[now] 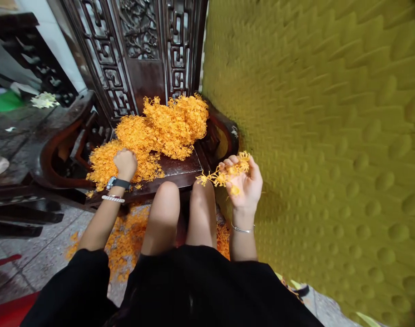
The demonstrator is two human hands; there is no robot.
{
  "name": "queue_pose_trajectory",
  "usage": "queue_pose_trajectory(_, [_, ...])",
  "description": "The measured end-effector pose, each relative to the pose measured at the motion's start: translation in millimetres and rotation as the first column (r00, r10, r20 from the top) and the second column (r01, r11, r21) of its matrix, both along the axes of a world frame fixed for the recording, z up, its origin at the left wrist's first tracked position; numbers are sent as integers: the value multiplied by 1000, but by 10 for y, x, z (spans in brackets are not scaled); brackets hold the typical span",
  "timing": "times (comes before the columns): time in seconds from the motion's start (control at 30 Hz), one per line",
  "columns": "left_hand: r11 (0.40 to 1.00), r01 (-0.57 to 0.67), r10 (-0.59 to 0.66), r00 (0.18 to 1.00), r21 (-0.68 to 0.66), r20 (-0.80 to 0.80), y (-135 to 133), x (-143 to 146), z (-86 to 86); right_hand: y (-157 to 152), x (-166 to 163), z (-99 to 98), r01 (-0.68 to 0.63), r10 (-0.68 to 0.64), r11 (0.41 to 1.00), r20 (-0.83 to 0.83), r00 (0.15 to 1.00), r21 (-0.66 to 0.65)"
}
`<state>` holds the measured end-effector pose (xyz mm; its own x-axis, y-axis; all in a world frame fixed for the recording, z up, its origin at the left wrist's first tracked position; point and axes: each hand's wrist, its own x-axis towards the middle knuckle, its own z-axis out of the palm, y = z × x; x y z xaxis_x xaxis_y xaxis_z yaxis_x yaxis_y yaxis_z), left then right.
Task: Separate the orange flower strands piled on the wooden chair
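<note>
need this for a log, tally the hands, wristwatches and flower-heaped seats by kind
Hands (left hand, right hand): 2
Wristwatch: 1
Seat heaped with orange flowers: 1
Total: 4

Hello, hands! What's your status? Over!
Left hand at orange flower heap, grip hidden. Right hand holding orange flower sprig. Heap on carved wooden chair. Nothing blocking; textured yellow-green panel near right hand.
</note>
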<state>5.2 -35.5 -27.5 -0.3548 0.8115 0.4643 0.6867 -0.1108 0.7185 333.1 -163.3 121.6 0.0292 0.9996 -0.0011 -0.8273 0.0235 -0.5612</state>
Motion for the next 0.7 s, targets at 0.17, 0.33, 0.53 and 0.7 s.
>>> queue_pose_trajectory(0.17, [988, 55, -61, 997, -143, -43, -17, -6, 289, 58, -44, -53, 25, -25, 999, -12, 1000, -26])
queue_pose_trajectory(0.33, [933, 360, -360, 933, -11, 11, -703, 777, 810, 122, -240, -86, 25, -25, 1000, -16, 1000, -7])
queue_pose_trajectory(0.53, [762, 627, -577, 771, 161, -270, -1331, 1661, 986, 34, -518, -97, 22, -22, 1000, -99, 995, 7])
queue_pose_trajectory(0.7, [697, 659, -626, 752, 283, -207, -1378, 1701, 856, -37, -513, -127, 105, -105, 994, -20, 994, 33])
